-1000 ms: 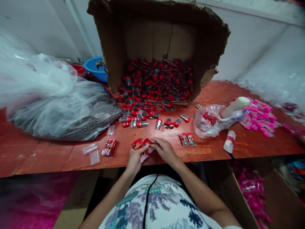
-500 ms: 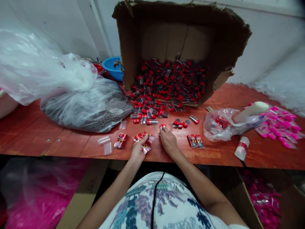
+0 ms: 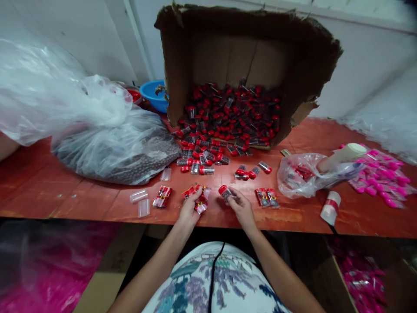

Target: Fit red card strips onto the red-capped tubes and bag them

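Observation:
My left hand is closed on a bunch of small red packets at the near edge of the red table. My right hand pinches a small red-capped vial just above the table, a little right of the packets. Beyond both hands a torn cardboard box lies on its side, spilling several red-capped vials onto the table. A few loose vials lie just past my right hand.
A large clear plastic bag of dark pieces fills the left. Two red packets and a small bag with a white roll lie right, pink items beyond. A blue bowl stands behind. Empty clear sleeves lie left.
My right hand reached forward to the loose vials, took one and drew it back toward the packets. My left hand stayed closed on the packets. The camera view shifted.

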Demonstrator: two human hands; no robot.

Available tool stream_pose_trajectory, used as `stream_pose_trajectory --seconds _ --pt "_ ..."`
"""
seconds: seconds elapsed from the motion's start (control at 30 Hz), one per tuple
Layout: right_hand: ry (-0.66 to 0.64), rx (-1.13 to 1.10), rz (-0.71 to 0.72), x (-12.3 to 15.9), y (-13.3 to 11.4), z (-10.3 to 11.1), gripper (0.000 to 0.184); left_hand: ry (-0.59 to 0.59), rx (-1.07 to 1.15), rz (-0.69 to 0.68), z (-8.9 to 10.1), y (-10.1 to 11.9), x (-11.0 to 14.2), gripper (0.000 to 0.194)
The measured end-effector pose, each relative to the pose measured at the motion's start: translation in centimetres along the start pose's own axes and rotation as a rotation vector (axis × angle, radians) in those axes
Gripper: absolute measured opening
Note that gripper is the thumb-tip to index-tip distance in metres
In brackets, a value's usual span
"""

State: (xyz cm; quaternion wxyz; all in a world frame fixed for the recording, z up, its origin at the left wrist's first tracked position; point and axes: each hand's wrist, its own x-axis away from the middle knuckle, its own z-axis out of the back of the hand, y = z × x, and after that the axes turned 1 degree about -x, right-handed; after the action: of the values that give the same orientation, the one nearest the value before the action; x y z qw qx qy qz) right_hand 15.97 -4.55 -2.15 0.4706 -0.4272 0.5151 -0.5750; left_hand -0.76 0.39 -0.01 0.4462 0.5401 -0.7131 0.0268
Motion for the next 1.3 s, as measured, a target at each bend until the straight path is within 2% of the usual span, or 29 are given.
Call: stream_pose_trajectory --seconds 0.07,0.13,0.33,0.53,0.77,0.97,1.13,1.3 --pt "-0.034 -0.213 -0.08 0.7 -0.7 -1.0 0.042 -0.019 -0.004 -0.018 -0.3 -0.1 -0.1 0.012" --pt "-0.033 -0.319 -0.08 1.1 -1.3 -1.9 0.044 -0.028 -0.009 -0.04 -0.7 -0.3 -0.2 0.011" --pt "-0.036 -0.367 -0.088 1.6 -1.9 -2.8 0.043 -0.041 -0.043 -0.064 -1.4 -1.1 0.1 0.01" --pt "-0.058 -0.384 -0.132 1.9 -1.7 -2.5 0.043 -0.11 -0.13 -0.144 -1.0 -1.2 0.6 0.021" --pt "-0.115 -0.305 -0.025 2.0 -1.6 -1.6 0.037 -0.209 -0.232 -0.189 -1.0 -1.3 1.9 0.031" --pt "-0.124 -0.228 0.028 2.3 -1.9 -1.4 0.035 -0.222 -0.214 -0.324 -1.2 -1.6 2.3 0.03" --pt "-0.14 -0.165 0.078 2.3 -2.2 -1.0 0.035 -0.248 -0.259 -0.297 -1.1 -1.5 2.6 0.03" --pt "-0.137 -0.003 0.169 2.5 -2.4 -0.8 0.035 -0.257 -0.282 -0.305 -0.9 -1.6 2.7 0.028"
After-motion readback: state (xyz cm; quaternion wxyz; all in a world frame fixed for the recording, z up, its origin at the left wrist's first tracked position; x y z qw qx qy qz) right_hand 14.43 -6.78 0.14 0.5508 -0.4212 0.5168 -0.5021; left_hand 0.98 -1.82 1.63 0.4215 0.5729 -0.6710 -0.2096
